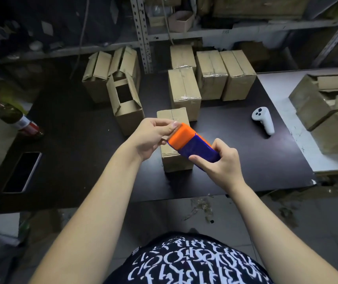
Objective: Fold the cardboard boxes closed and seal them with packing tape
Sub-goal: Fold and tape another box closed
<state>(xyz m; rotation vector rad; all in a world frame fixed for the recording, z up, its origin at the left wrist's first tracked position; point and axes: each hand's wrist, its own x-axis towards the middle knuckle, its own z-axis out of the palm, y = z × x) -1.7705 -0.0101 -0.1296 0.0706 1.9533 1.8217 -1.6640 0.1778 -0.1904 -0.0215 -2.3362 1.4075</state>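
Observation:
An orange and blue tape dispenser (192, 143) is held above a closed cardboard box (174, 158) on the dark table. My right hand (218, 161) grips the blue body from below. My left hand (153, 136) pinches at the orange end, near the serrated edge, where the tape end is too thin to make out. Behind the box stand several taped boxes (184, 93) and, to the left, boxes with open flaps (126, 99).
A white controller (263, 119) lies on the table at the right. Flattened cartons (328, 107) are stacked on a white surface far right. A phone (21, 172) and a bottle (17, 119) lie at the left. Metal shelving stands behind. Tape scraps litter the floor.

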